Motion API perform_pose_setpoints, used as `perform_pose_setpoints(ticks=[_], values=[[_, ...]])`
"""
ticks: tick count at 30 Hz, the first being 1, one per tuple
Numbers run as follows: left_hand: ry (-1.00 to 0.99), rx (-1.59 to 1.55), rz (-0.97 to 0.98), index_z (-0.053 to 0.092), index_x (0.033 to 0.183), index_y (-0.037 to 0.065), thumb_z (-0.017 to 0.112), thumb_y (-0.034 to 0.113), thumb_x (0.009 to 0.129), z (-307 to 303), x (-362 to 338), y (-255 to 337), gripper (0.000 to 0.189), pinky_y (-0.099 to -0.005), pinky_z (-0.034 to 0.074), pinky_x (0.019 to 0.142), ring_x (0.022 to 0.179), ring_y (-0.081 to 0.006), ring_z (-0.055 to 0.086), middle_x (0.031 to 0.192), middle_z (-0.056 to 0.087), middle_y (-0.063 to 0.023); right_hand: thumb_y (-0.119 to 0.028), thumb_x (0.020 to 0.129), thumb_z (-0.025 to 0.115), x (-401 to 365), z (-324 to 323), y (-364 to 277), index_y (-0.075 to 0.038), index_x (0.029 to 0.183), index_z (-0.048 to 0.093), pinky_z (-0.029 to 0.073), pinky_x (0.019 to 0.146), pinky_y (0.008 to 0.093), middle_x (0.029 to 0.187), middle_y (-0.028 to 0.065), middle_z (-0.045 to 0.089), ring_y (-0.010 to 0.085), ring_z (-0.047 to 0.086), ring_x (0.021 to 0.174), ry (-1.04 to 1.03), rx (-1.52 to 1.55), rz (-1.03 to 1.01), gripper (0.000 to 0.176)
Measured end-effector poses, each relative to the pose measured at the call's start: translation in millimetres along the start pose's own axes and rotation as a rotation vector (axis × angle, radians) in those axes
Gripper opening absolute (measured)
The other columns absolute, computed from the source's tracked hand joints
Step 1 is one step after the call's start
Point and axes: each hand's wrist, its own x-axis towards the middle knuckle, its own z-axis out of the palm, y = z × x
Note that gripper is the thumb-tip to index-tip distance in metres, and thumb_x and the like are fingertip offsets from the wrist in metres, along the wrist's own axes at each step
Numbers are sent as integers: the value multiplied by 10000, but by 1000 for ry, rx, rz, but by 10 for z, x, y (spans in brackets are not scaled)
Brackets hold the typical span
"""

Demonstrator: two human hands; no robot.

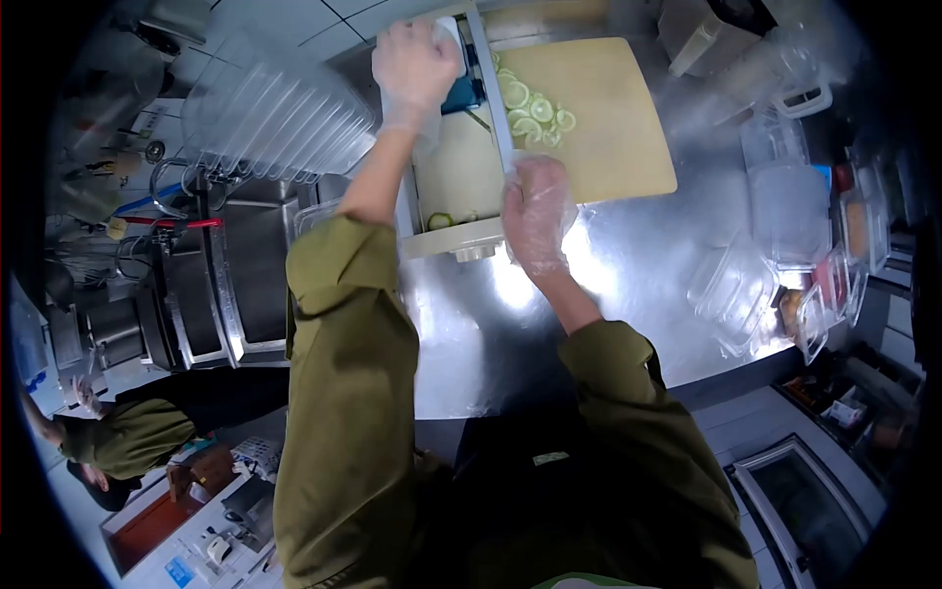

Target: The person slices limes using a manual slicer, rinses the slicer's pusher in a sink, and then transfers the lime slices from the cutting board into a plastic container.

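My left hand (417,69), in a clear plastic glove, is closed around the top of a pale pusher (452,44) at the far end of a slicer (456,172). Nearer to me, my right hand (538,201), also gloved, grips the slicer's right side wall close to its front end. A green end piece (439,221) lies in the slicer's near corner. Pale green round slices (540,109) are spread over the yellow cutting board (618,128), just right of the slicer. What lies under my left palm is hidden.
Stacked clear plastic lids (285,108) stand left of the slicer, above metal sinks (260,255). Clear containers (731,290) sit on the steel counter (628,270) at the right. Another person (147,422) is at the lower left.
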Motion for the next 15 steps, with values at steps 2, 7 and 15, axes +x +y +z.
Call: perform_pose_setpoints(ticks=[2, 7, 15], values=[[-39, 28, -51, 654, 938, 129, 528, 285, 765, 128, 123, -37, 265, -438, 487, 729, 876, -330, 590, 935, 620, -117, -62, 769, 579, 135, 58, 7, -74, 945, 585, 461, 790, 423, 927, 136, 569, 334, 567, 892, -228, 150, -218, 177], [-73, -17, -23, 636, 1017, 92, 512, 283, 797, -57, 125, -9, 316, -438, 475, 772, 920, -325, 586, 959, 618, -145, -170, 795, 581, 382, 614, -159, -85, 974, 629, 462, 835, 433, 984, 143, 583, 331, 576, 963, -1136, -302, -455, 203], [-25, -50, -39, 670, 971, 128, 530, 305, 760, 57, 99, -60, 309, -448, 485, 748, 918, -318, 582, 963, 628, -108, -175, 780, 595, 449, 731, -103, -78, 978, 634, 464, 841, 433, 1014, 146, 607, 317, 584, 986, -1332, -235, -655, 224]])
